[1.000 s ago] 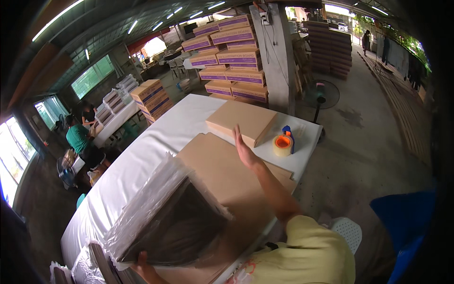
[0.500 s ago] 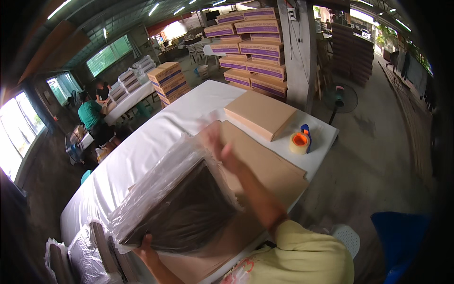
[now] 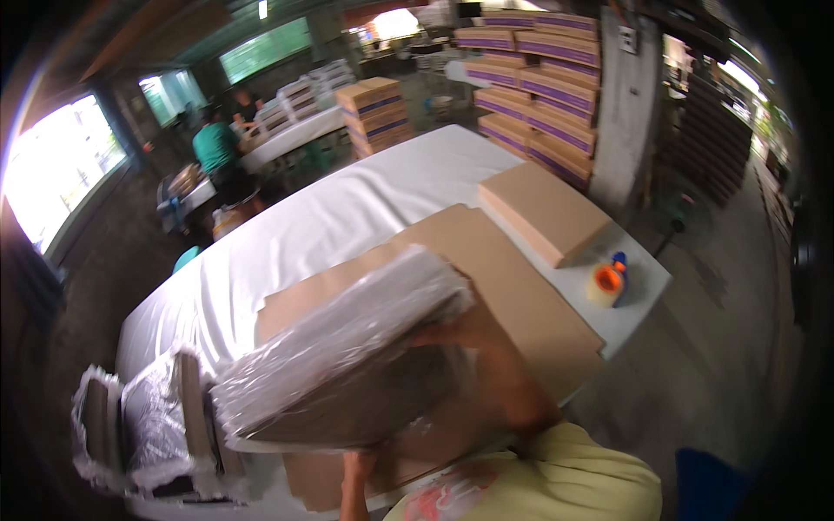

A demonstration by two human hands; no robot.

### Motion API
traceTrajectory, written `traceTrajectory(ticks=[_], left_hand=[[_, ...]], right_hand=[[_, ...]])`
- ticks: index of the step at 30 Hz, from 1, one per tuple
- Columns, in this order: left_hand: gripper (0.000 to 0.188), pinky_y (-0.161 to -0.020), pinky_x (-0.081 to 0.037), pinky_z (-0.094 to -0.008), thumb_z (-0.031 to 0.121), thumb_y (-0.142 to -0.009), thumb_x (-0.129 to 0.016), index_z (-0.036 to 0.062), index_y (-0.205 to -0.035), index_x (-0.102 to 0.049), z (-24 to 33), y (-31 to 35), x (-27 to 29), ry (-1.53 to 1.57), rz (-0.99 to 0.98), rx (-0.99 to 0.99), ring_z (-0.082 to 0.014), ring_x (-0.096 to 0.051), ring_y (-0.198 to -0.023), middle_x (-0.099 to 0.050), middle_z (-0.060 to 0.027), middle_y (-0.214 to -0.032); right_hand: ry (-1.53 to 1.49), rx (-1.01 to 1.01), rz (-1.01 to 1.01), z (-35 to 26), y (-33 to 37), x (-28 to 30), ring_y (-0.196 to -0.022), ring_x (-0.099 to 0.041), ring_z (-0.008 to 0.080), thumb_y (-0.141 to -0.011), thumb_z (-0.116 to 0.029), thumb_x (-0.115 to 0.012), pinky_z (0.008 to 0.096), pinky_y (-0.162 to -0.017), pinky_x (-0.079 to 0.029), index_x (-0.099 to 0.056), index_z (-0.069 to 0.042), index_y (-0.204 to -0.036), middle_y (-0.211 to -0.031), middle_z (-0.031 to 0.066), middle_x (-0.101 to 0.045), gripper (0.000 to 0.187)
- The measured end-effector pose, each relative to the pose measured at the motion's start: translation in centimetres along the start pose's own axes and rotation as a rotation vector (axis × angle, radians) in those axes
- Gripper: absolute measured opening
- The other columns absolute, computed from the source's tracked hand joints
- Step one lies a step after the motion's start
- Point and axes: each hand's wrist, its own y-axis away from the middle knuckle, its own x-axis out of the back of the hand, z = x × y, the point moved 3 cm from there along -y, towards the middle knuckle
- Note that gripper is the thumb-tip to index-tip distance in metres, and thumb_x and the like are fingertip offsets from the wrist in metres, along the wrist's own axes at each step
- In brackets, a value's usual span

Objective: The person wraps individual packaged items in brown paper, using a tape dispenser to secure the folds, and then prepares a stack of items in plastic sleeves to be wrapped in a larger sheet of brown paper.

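Observation:
A dark, flat stack wrapped in clear, wrinkled plastic [image 3: 347, 347] is tilted up over flat brown cardboard [image 3: 512, 295]. My left hand [image 3: 358, 467] grips its lower near edge, with the fingers mostly hidden beneath. At the stack's right end, my right hand [image 3: 456, 337] is closed on the near side, slightly blurred. Several similar plastic-wrapped stacks [image 3: 155, 421] stand on edge to the left of my left hand.
A white-covered table [image 3: 200, 300] carries the cardboard. A closed brown box [image 3: 547, 208] and a tape dispenser [image 3: 608, 282] sit at its right. Printed cartons [image 3: 543, 95] are piled by a concrete pillar [image 3: 630, 122]. People [image 3: 215, 148] work at a table farther left.
My right hand has come down from above the stack's far edge to its right end. The stack has tipped up, and my left hand has shifted along its lower edge. The view has turned left.

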Motion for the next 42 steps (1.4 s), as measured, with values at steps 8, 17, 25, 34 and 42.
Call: traceTrajectory(ticks=[8,17,25,34,42], left_hand=[[0.105,-0.109,-0.017,-0.0416,0.065,-0.073,-0.056,0.0008,-0.143,-0.011,2.4,1.5,13.7,1.19,0.713,-0.378,-0.0255,-0.024,-0.133,-0.023,-0.0148,-0.145],[0.081,-0.096,-0.036,-0.0385,0.036,-0.064,-0.073,-0.0012,-0.125,-0.035,11.0,-3.6,11.3,0.969,0.547,-0.165,-0.0234,-0.042,-0.113,-0.042,-0.0139,-0.123],[0.066,-0.082,-0.05,-0.0348,0.008,-0.052,-0.087,-0.0021,-0.108,-0.054,15.4,-3.8,12.9,0.987,0.571,-0.076,-0.0215,-0.057,-0.094,-0.058,-0.0114,-0.102],[0.059,-0.077,-0.052,-0.0333,0.009,-0.054,-0.088,-0.0032,-0.103,-0.058,7.8,-2.7,6.0,0.631,0.558,-0.121,-0.021,-0.06,-0.089,-0.062,-0.0121,-0.098],[0.076,-0.082,-0.046,-0.0351,0.036,-0.061,-0.079,-0.0031,-0.119,-0.048,0.3,0.9,3.6,-0.372,-0.004,-0.293,-0.0232,-0.057,-0.093,-0.058,-0.0141,-0.108]], right_hand=[[-0.009,-0.02,-0.021,0.8,0.4,1.0,-0.101,-0.055,0.0181,-0.043,-0.013,-0.092,0.034,-0.086,-0.047,-0.051,-0.004,-0.116,-0.108,0.0066,-0.058,0.084],[-0.146,-0.237,0.105,3.8,3.8,2.4,-0.107,-0.051,0.0224,-0.05,-0.022,-0.089,0.0388,-0.091,-0.046,-0.041,-0.001,-0.125,-0.117,0.0103,-0.052,0.092],[-0.057,-0.119,0.097,7.1,4.9,4.4,-0.103,-0.053,0.021,-0.051,-0.022,-0.089,0.0369,-0.087,-0.047,-0.044,-0.001,-0.121,-0.113,0.01,-0.054,0.086],[0.059,-0.054,0.072,7.7,4.5,4.3,-0.099,-0.055,0.0196,-0.051,-0.028,-0.089,0.0353,-0.083,-0.048,-0.048,-0.001,-0.115,-0.108,0.0099,-0.056,0.081],[-0.02,-0.032,0.051,5.9,2.8,2.6,-0.09,-0.059,0.0177,-0.048,-0.036,-0.09,0.0334,-0.078,-0.049,-0.056,0.001,-0.105,-0.098,0.0077,-0.061,0.075]])
